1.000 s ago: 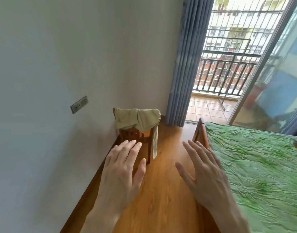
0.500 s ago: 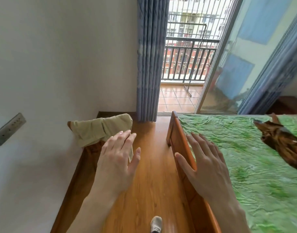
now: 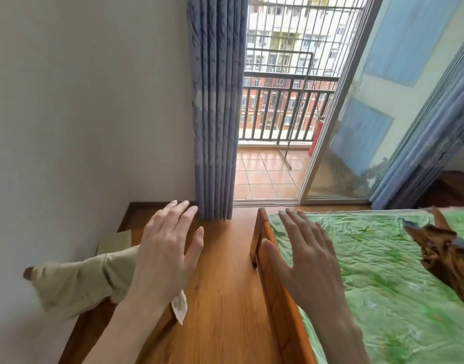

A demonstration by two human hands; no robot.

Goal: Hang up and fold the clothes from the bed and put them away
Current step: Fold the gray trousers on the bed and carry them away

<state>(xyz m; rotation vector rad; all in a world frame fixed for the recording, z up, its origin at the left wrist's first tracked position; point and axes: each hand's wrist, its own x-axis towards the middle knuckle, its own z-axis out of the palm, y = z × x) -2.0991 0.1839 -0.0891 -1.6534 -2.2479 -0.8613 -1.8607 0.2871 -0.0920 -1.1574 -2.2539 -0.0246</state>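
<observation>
A beige garment (image 3: 81,279) lies draped over a wooden piece of furniture by the left wall, partly hidden behind my left hand (image 3: 165,253). That hand hovers above it with straight, spread fingers and holds nothing. My right hand (image 3: 307,256) is also flat and empty, held over the wooden side rail (image 3: 275,285) of the bed. The bed (image 3: 378,271) has a crumpled green sheet. A brown patterned garment (image 3: 446,253) lies on the sheet at the right edge of view.
A strip of wooden floor (image 3: 225,298) runs between the wall and the bed. Ahead hang a blue-grey curtain (image 3: 216,114) and an open glass sliding door (image 3: 370,114) onto a tiled balcony (image 3: 265,174) with railings. A second curtain (image 3: 430,143) hangs at the right.
My view has swung right and moved forward: the beige garment slid to the lower left, the balcony door came to the centre, and the brown garment on the bed came into sight. Both hands stay open.
</observation>
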